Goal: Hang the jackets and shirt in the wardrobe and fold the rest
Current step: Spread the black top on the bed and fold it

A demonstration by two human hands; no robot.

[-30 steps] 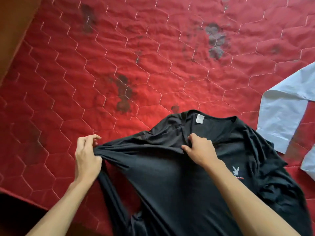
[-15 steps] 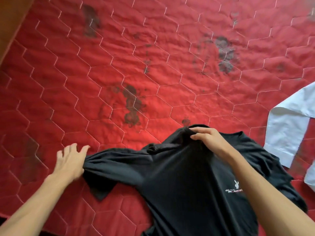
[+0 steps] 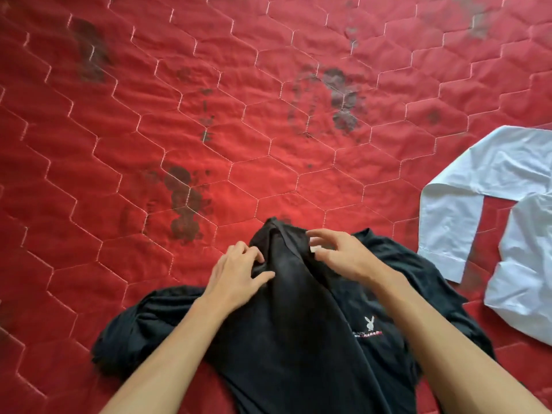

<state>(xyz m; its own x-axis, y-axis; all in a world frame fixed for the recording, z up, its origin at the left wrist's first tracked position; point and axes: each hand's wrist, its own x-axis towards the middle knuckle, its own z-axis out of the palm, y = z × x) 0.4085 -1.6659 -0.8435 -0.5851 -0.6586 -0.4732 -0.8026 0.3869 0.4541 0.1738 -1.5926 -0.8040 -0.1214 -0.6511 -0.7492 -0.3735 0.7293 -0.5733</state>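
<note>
The left hand (image 3: 236,273) has left the sleeve (image 3: 134,324) and joined the right hand (image 3: 337,256) at the bunched collar (image 3: 277,234) of the black T-shirt (image 3: 298,339), which lies on the red quilt (image 3: 179,115). The right hand is splayed and clasps nothing. The left rests on cloth, perhaps pinching a fold. Folding appears barely begun.

Matt black cloth t-shirt (image 3: 298,339), crisp white cloth shirt (image 3: 478,186), stained red quilted bedcover (image 3: 179,85).

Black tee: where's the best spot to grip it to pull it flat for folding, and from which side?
Probably the bunched ridge at the neck, taken from above and pinched across both flanks. It stands proud of the red quilt, whereas the rest of the black tee lies flat and offers no edge.
</note>
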